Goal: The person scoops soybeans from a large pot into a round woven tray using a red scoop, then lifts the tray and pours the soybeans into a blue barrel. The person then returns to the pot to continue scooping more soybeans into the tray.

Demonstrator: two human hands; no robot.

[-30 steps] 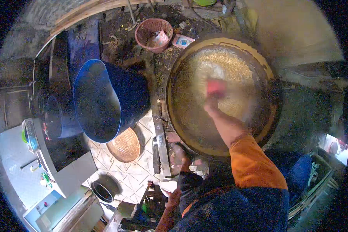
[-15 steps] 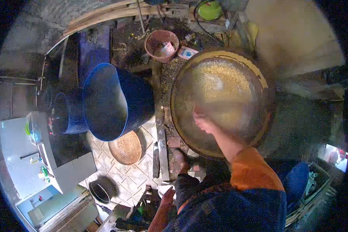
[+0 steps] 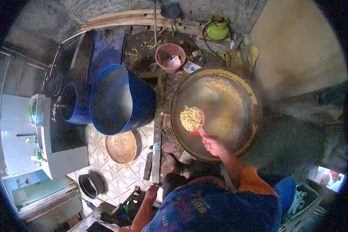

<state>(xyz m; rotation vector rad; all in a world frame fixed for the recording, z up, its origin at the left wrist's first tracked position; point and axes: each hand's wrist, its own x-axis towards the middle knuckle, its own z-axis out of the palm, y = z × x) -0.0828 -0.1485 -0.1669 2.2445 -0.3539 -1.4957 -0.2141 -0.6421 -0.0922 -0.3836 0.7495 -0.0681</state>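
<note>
While the right hand [image 3: 213,145] closes its fingers round the handle of a red scoop [image 3: 192,119] heaped with pale yellow kernels, the scoop sits over the left part of the wide round pan [image 3: 254,101] at centre frame. The left hand [image 3: 152,190] hangs low near the bottom edge; its grip cannot be made out. A big blue tub [image 3: 116,100] stands left of the pan.

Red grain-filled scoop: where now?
Head view, centre: red scoop in the right hand, over the left part of the large round pan, right of the big blue tub.
</note>
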